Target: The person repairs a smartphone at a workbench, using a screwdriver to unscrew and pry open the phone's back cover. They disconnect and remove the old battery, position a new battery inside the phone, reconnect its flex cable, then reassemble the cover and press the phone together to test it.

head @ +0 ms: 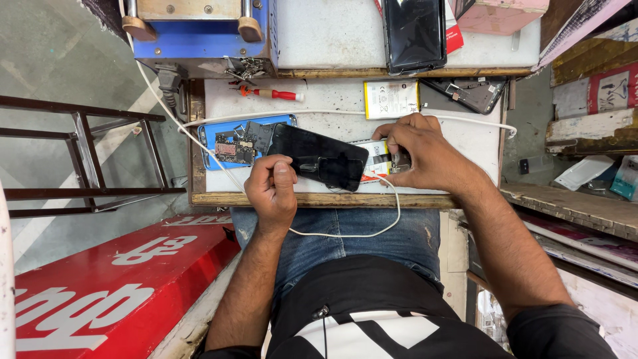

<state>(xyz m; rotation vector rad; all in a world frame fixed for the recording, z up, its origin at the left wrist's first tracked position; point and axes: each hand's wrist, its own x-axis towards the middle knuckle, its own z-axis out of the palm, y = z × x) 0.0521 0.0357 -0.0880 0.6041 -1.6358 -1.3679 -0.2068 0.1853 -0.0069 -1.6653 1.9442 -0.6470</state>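
Two hands work at a white counter [465,133]: left hand [272,189] pinches a black phone screen panel's [319,159] edge, right hand [419,156] clamps the opened phone body [380,163] beneath. Thin, stiff, probably fragile glass; best gripped by edges.

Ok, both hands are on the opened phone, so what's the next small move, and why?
Probably lift the black screen panel a little with the left hand, while the right hand pins the body: the panel lies tilted, already raised off the blue opened phone, partly covering its exposed board.
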